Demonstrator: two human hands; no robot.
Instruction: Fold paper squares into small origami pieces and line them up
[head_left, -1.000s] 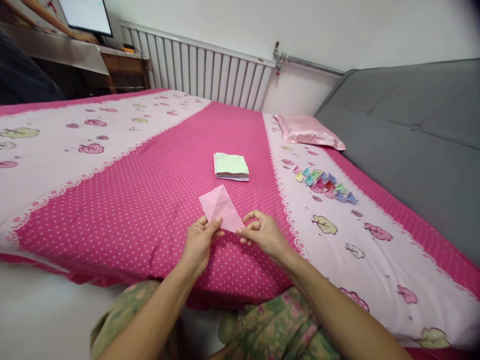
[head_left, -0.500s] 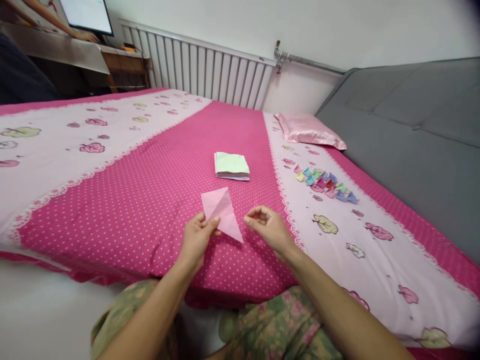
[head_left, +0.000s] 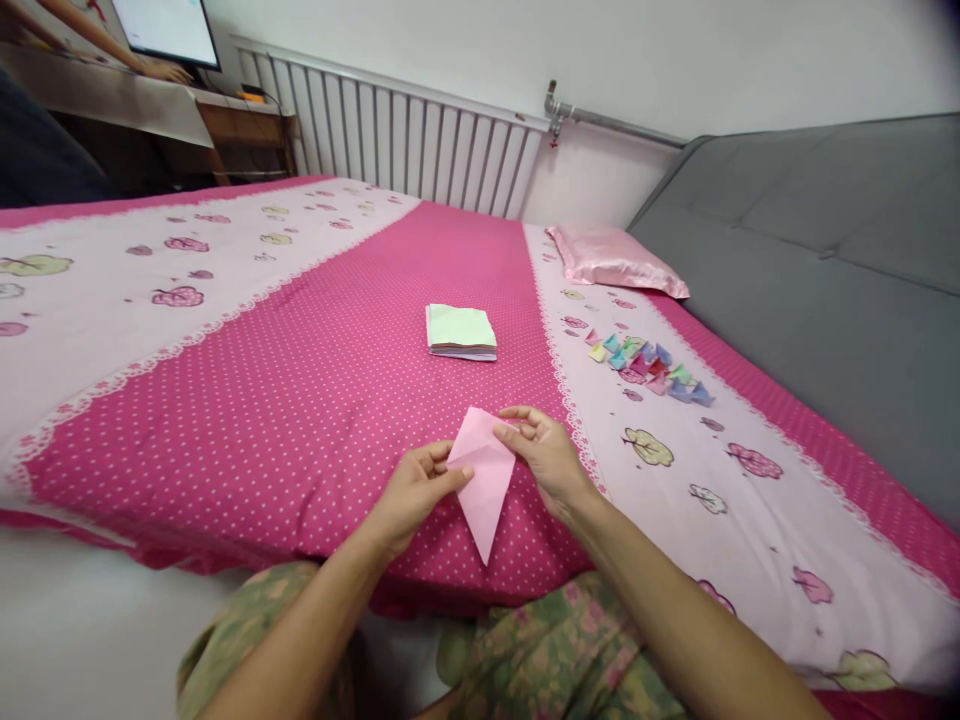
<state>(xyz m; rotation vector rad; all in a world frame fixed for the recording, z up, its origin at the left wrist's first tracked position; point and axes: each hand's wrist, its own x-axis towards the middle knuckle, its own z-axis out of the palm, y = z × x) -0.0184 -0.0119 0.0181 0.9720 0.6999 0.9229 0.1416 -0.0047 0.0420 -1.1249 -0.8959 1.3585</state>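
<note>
A folded sheet of pink paper point(head_left: 484, 490), kite-shaped with its long point toward me, is held over the near part of the bed. My left hand point(head_left: 420, 490) pinches its left edge, thumb on top. At the upper right edge, my right hand point(head_left: 544, 455) grips the paper between thumb and fingers. The fingers under the sheet are partly hidden. Beyond the paper, a stack of square paper point(head_left: 461, 328) with a pale green sheet on top lies on the pink dotted cover.
Several small folded paper pieces point(head_left: 651, 366) in mixed colours lie to the right. Farther back are a pink pillow point(head_left: 615, 262), a grey headboard point(head_left: 817, 210) and a white radiator point(head_left: 390, 125). Another person's hand point(head_left: 166, 72) rests on a desk by a monitor point(head_left: 166, 30).
The pink paper has moved right and turned so its long point faces me. My right hand, empty before, has taken hold of it; my left hand kept its grip.
</note>
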